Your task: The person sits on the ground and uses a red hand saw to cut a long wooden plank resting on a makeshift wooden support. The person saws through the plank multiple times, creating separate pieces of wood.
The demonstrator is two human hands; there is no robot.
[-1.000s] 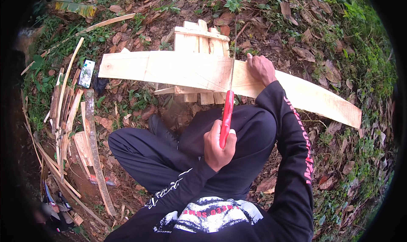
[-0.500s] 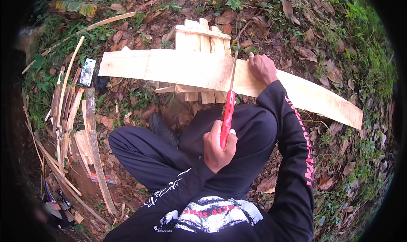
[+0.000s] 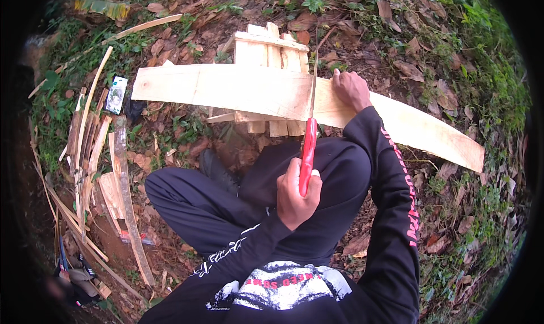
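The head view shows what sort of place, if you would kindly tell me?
Probably an overgrown outdoor spot: dry leaves lie scattered about, green plants grow at the right, and wooden strips lie at the left.

The plank (image 3: 226, 89) is lying across the slatted wood (image 3: 272, 56); the saw (image 3: 309, 145) is crossing the plank beside the slatted wood's right edge. To the left, wood strips (image 3: 95, 154) are lying on the ground (image 3: 170, 111), a packet (image 3: 116, 95) resting near their far ends.

Red saw handle (image 3: 309, 157); cream plank (image 3: 226, 89); dark trousers (image 3: 192, 202).
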